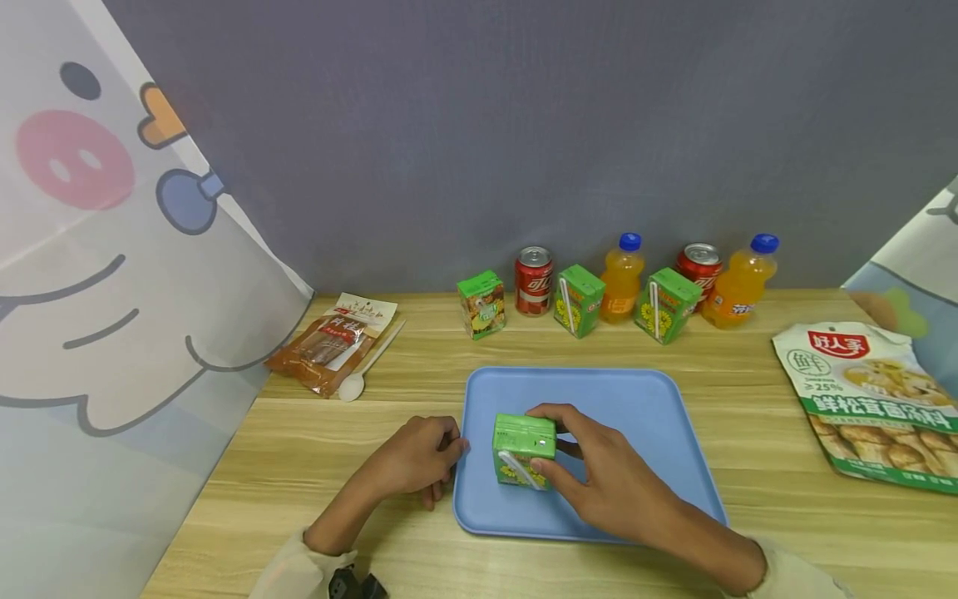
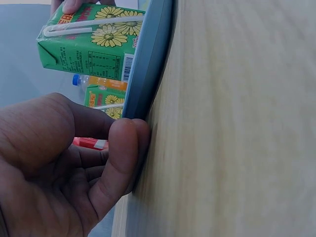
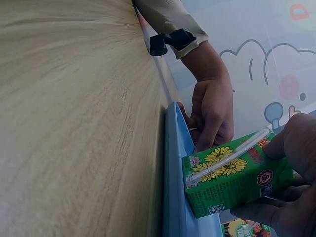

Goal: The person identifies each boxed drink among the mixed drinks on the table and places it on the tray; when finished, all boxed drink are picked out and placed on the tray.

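Note:
A green drink carton (image 1: 516,449) with yellow flowers and a white straw stands upright on the left part of the blue tray (image 1: 636,499). My right hand (image 1: 617,478) grips its right side between thumb and fingers; in the right wrist view the carton (image 3: 232,175) hides part of these fingers. At the tray's left edge, my left hand (image 1: 415,457) holds the rim with curled fingers. Close up in the left wrist view, the fingertips of my left hand (image 2: 64,158) meet at the tray's rim (image 2: 148,59).
Behind the tray stand more drink cartons (image 1: 580,301), red cola cans (image 1: 534,283) and orange soda bottles (image 1: 621,279). On the left lie a brown snack packet (image 1: 329,341) and a white spoon (image 1: 352,385). A mushroom-seasoning pouch (image 1: 871,403) lies at the right.

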Tool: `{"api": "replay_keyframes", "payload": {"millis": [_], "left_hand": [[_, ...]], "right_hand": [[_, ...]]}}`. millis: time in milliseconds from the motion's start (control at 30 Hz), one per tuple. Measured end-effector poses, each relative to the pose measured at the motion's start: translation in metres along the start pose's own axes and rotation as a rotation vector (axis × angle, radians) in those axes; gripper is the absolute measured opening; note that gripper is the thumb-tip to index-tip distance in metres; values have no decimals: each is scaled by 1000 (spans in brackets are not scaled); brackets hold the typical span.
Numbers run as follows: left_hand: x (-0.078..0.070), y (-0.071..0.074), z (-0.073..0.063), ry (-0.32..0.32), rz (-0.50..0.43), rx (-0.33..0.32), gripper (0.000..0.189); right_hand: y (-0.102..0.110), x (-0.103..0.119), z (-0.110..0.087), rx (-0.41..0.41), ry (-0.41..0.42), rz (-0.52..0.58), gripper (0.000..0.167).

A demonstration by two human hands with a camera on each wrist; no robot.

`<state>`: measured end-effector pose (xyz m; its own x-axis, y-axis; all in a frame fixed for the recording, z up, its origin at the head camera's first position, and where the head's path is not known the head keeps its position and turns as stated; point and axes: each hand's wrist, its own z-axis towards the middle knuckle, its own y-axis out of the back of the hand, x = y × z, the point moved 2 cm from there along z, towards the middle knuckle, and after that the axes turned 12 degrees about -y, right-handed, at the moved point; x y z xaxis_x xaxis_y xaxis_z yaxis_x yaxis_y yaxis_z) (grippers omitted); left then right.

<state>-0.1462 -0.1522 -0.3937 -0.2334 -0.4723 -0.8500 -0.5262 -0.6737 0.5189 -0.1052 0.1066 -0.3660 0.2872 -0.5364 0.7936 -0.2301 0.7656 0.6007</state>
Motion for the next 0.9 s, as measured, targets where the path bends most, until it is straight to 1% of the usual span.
{"api": "replay_keyframes", "payload": {"millis": [400, 600, 700, 767, 900], "left_hand": [[0, 0, 0, 1, 4, 4, 23], [0, 0, 0, 3, 3, 5, 24], [1, 0, 0, 7, 2, 6, 24], [1, 1, 0, 7, 0, 7, 24], [1, 1, 0, 8, -6, 9, 24]], "right_hand": [[0, 0, 0, -11, 7, -25, 50], [3, 2, 0, -24, 14, -35, 56], [10, 4, 1, -43, 40, -26, 57], [18, 5, 2, -69, 63, -28, 55], [38, 7, 7, -151, 77, -90, 52]]}}
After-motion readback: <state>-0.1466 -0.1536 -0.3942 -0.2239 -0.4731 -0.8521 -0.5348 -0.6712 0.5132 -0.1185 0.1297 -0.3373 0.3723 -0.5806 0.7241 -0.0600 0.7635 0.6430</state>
